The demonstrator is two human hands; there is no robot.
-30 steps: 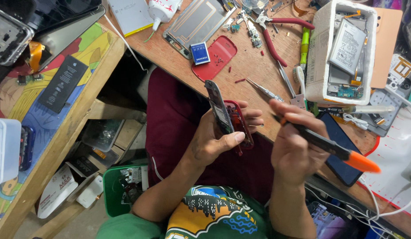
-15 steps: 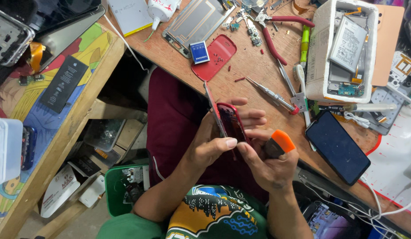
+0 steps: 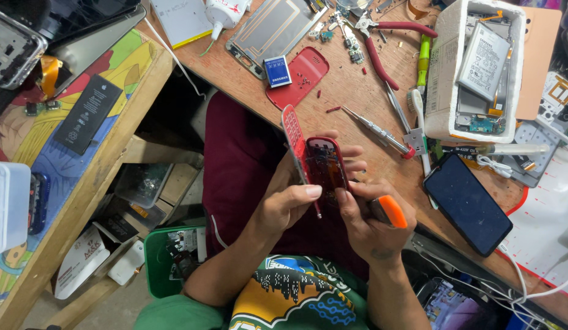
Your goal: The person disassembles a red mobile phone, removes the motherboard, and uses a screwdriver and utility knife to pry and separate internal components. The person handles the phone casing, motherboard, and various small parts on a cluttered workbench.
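Count: two hands, one red phone in two parts, one orange-handled tool. The left hand (image 3: pixel 290 208) is gripping the red phone body (image 3: pixel 325 164) from the side, thumb across its lower edge, fingers curled behind; closed firmly on it. A thin red cover strip (image 3: pixel 294 142) is standing on edge just beside the body, touching it along the left. The right hand (image 3: pixel 366 223) is closing around an orange-handled screwdriver (image 3: pixel 389 211), its forefinger pressing on the phone's lower edge; the tool's tip is hidden behind the fingers. The phone is sitting above the lap, in front of the bench edge, not resting on the wood.

Around, on the wooden bench (image 3: pixel 351 85): one red back cover (image 3: pixel 299 76) lying flat with small screws on it, one blue battery (image 3: pixel 276 71) touching it, one pair of red-handled pliers (image 3: pixel 382 46), one pair of tweezers (image 3: pixel 376 129), one dark smartphone (image 3: pixel 467 205) face up near the right hand, one white foam box (image 3: pixel 446 73) holding a grey battery (image 3: pixel 483 61) and boards. One white glue bottle (image 3: pixel 226 12) at the top edge. Nothing is lying between hands and camera.

Left: a second table with a coloured printed top (image 3: pixel 122 73) is carrying one black battery (image 3: pixel 88 115). Below, a green bin (image 3: pixel 155 263) with parts is sitting on the floor.
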